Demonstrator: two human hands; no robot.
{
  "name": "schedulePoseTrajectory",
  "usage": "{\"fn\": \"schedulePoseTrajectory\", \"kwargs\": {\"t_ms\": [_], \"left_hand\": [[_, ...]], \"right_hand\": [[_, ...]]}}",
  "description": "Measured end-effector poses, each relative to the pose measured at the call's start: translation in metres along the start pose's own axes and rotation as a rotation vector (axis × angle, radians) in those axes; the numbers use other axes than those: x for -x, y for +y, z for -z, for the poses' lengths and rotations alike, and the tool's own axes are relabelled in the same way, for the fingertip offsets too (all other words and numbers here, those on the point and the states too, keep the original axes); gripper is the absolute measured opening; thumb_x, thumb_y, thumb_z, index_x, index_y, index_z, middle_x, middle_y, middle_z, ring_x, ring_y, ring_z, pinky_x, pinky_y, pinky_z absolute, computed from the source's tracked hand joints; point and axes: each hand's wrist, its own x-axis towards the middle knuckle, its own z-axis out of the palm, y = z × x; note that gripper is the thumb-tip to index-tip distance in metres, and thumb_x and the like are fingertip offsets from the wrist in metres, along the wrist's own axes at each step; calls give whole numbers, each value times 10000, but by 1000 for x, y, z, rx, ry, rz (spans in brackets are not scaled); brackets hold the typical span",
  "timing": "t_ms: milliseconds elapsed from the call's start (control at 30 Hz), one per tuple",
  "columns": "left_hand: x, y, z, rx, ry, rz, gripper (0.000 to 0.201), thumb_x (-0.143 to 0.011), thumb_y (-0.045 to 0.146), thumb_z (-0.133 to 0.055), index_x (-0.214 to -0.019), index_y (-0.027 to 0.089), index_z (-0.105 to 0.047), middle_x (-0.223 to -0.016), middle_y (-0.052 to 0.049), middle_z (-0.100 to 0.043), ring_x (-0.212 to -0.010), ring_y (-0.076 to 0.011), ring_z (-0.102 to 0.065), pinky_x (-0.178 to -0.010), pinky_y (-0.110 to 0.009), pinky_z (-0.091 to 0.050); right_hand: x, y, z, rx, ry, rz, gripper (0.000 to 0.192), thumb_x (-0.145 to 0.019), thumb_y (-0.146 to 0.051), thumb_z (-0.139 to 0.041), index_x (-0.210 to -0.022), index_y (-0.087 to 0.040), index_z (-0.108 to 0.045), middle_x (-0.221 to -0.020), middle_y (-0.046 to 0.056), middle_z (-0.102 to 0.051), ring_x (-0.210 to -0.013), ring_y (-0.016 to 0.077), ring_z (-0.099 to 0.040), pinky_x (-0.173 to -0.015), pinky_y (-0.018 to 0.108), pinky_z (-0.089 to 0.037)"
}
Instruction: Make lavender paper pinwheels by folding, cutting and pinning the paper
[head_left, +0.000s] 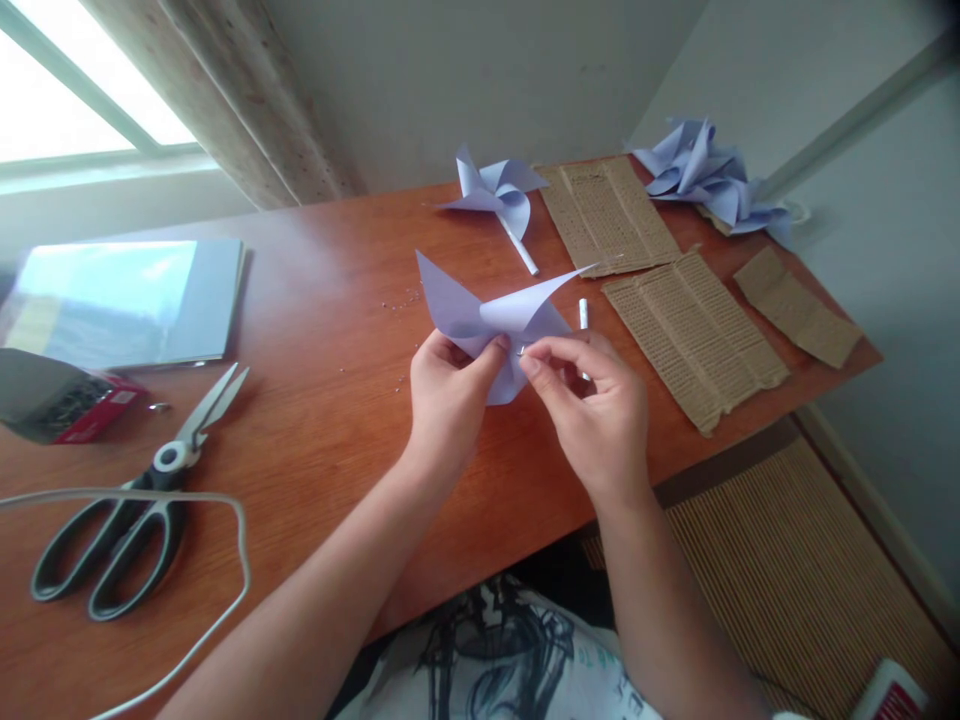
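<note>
Near the bottom of the frame your forearms rise from your lap toward the middle of the wooden table (pixel 322 300). Your left hand (pixel 448 395) grips the lower left part of a pale lilac paper pinwheel (pixel 487 310), thumb pressed on its front near the centre and the other fingers curled behind. Your right hand (pixel 596 405) meets it from the right, thumb and forefinger pinched together at the pinwheel's centre, where a small metallic bit shows; what it is cannot be told. The pinwheel is held just above the table in the centre of the frame. It is folded from thin, smooth paper, with one pointed blade standing up to the left and another stretching out to the right, and the flaps curl in toward the middle.

A short white stick (pixel 583 314) lies on the table just behind your right hand.

At the lower left sit black-handled scissors (pixel 127 500), with a white cable (pixel 225 590) looping round them. Beyond these, at the left edge, a red box (pixel 94 408) lies beside a stack of pale sheets (pixel 127 300).

To the right lie strips of corrugated cardboard (pixel 694 335). Further back, a finished pinwheel on a white stick (pixel 495 195) rests on the table, and a heap of lilac pinwheels (pixel 709 180) sits at the upper right.
</note>
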Motion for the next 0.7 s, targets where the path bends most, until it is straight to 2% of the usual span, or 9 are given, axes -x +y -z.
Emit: {"fn": "schedulePoseTrajectory", "kwargs": {"t_ms": [200,400,700], "left_hand": [[3,4,-2,44,-26,39,201,-697,202,-854,-841,153,-723,-862,-41,-767,-709,-139,-673,-651,-241,-542],[7,8,-5,33,-48,89,234,-686,238,-871,-856,162,-730,-885,-56,-777,-727,-170,-702,-660,-263,-550],[8,10,-7,32,-82,98,241,-669,254,-877,-845,168,-736,-876,-58,-783,-709,-176,-699,-626,-265,-567]], "right_hand": [[-8,13,-3,-90,25,-30,21,-883,-221,-743,-891,-213,-760,-853,-3,-689,-740,128,-587,-678,273,-475],[-10,18,1,-133,-13,-49,26,-884,-239,-740,-895,-236,-763,-874,0,-679,-761,142,-595,-681,286,-476],[-11,23,3,-140,-8,-21,37,-878,-229,-747,-902,-251,-765,-835,-16,-649,-718,127,-554,-667,284,-456]]}}
